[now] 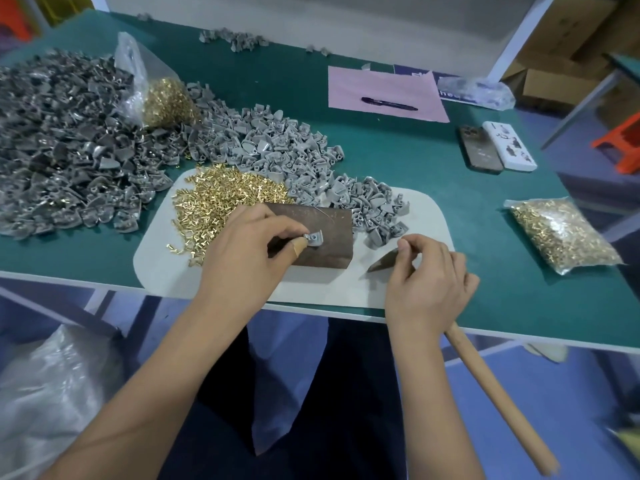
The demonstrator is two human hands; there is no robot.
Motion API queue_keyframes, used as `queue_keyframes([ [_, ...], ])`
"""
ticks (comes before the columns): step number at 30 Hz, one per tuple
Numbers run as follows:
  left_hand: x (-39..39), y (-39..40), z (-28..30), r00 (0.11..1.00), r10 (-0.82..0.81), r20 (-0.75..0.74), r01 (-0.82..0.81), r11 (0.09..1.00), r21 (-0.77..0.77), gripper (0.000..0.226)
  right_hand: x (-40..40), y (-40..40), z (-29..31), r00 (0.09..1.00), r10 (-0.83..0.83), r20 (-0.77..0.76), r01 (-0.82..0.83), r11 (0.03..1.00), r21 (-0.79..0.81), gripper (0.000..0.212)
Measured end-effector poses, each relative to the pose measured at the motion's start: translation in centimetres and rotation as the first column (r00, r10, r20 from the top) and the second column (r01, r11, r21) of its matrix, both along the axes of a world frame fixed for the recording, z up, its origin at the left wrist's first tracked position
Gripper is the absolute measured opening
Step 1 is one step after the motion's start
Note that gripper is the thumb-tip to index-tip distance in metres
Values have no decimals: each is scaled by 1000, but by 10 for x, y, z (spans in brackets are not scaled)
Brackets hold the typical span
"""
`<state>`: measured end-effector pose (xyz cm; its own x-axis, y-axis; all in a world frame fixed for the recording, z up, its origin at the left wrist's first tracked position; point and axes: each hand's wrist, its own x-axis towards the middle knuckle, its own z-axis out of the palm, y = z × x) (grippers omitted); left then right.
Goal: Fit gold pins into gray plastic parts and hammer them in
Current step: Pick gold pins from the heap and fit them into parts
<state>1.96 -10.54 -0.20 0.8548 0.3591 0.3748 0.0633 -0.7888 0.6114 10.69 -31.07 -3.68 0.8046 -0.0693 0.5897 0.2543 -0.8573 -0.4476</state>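
1. Wooden hammer handle (pixel 498 396) is gripped by right hand (pixel 427 275), fingers curled round it; head (pixel 382 261) is kept low at 3 o'clock of the block, likely ready to strike.
2. Gray part (pixel 314 238) is pinched by left hand (pixel 247 251) on metal block (pixel 323 237), presumably as an anvil.
3. Gold pins (pixel 221 199) are heaped at 10 o'clock of the block, gray parts (pixel 277 147) at 12, within reach.

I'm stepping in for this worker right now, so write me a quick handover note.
Left hand pinches one gray part on the brown block.
Right hand grips the hammer, head resting on the white mat.
Loose gold pins and unfitted gray parts lie behind the block; darker pile far left.
Left to do: I see no pin in the held part; fit one, hammer, repeat.
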Motion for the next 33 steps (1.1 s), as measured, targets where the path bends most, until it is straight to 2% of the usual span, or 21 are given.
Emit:
queue_keyframes([
  [5, 0, -2, -4, 999, 28, 27, -28, 1000, 6, 10, -6, 4, 9, 998, 55, 2, -55, 998, -2, 12],
  [7, 0, -3, -5, 999, 48, 24, -48, 999, -1, 10, -12, 14, 15, 985, 170, -19, -169, 985, 43, 8],
  [10, 1, -4, -5, 998, 59, 23, -59, 998, -13, 10, -21, 37, 23, 919, 385, -81, -367, 913, 177, 8],
  [14, 2, -2, -5, 998, 59, 14, -59, 998, 2, 9, -25, 56, 31, 853, 508, -117, -472, 847, 244, 10],
  [17, 1, -2, -5, 998, 59, 14, -59, 998, 12, 11, -24, 60, 34, 838, 524, -150, -504, 850, 156, 8],
  [22, 1, -2, -5, 998, 68, 12, -68, 997, 25, 12, -24, 60, 46, 856, 490, -166, -510, 853, -114, 7],
  [28, 2, -1, -4, 997, 72, 2, -72, 996, 44, 11, -11, 62, 77, 804, 511, -303, -595, 700, -396, 19],
  [31, 1, 0, -3, 999, 50, 3, -50, 998, 45, 12, -15, 69, 82, 831, 474, -292, -552, 639, -536, 17],
  [33, 2, 0, -3, 999, 31, 9, -31, 998, 47, 12, -17, 71, 84, 841, 468, -272, -532, 625, -571, 17],
])
